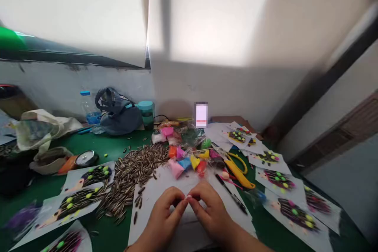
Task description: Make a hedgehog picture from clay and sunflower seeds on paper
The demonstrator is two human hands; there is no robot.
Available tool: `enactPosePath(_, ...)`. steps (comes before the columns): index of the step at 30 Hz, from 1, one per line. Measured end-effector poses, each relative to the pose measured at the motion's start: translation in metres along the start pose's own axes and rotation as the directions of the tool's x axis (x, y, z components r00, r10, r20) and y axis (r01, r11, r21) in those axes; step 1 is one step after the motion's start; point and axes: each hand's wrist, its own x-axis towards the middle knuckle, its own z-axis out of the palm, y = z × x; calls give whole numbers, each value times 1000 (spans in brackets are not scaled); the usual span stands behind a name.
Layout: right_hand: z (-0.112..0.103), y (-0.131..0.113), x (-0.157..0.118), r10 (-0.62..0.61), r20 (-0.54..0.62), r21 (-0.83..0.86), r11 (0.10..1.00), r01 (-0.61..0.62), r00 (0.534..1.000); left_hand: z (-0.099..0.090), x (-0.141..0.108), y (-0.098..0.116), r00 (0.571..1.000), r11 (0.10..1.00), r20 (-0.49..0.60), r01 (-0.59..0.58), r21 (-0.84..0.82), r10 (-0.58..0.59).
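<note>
Above the white paper (174, 189), my left hand (167, 214) and my right hand (211, 210) meet fingertip to fingertip. Thumb and forefinger of each are pinched on one tiny pale pink piece (188, 197), mostly hidden by the fingers; its material is too small to tell. Just beyond them lie bags of coloured modelling clay (185, 163) in pink, blue, yellow and red. A black pen (233, 195) rests on the paper right of my right hand. Left of my left hand spreads a heap of striped sunflower seeds (138, 169), a few of them on the paper's edge.
Yellow-handled scissors (239, 173) lie at the right. Hedgehog pictures made with seeds (297, 212) cover the right side, with more pictures (71, 204) on the left. Behind stand a phone (201, 116), a teal-lidded bottle (147, 114), a blue bag (121, 118) and a water bottle (91, 110).
</note>
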Motion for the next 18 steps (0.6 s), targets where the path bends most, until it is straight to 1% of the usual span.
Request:
enactPosePath(5, 4, 0, -2, 18, -27, -18, 1000, -19, 999, -2, -1, -1, 999, 1000, -39, -11, -13, 10)
enactPosePath(9, 3, 0, -2, 36, 6, -19, 999, -36, 999, -3, -1, 0, 997, 997, -29, -69, -37, 68)
enactPosePath(12, 1, -2, -2, 11, 45, -4, 1000, -11, 999, -4, -1, 3, 992, 993, -71, -107, -40, 104)
enactPosePath(15, 0, -2, -2, 10, 60, -4, 1000, -10, 998, -4, 0, 6, 987, 993, -115, -113, -28, 109)
enactPosePath(18, 1, -1, -2, 14, 46, -14, 1000, -13, 999, -4, 0, 6, 988, 993, -106, -115, -30, 111)
